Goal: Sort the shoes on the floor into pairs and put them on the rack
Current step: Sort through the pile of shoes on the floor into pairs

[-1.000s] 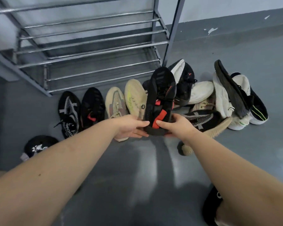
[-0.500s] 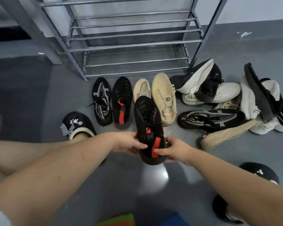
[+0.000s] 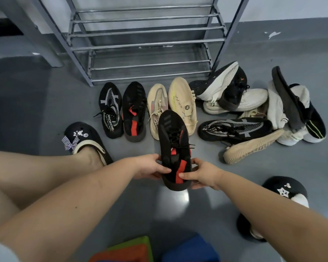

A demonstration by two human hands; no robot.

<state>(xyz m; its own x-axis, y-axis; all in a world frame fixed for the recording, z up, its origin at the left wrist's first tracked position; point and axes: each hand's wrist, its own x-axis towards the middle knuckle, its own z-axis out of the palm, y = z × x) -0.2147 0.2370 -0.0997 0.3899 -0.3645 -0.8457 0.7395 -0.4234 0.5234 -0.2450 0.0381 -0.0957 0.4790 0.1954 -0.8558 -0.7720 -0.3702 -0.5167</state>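
Both hands, left [image 3: 150, 167] and right [image 3: 201, 175], are grasping the heel end of a black shoe with red patches [image 3: 173, 146], each grip pinching one side while the toe is pointing away toward the rack [image 3: 146, 44]. Its likely mate [image 3: 133, 112] is lying ahead and to the left of the grips, on the floor [image 3: 178, 214]. The loose laces are dangling, so they could be snagging the tan shoes [image 3: 170, 106] just beyond, and the shallow pinch could be letting the toe sag and drop.
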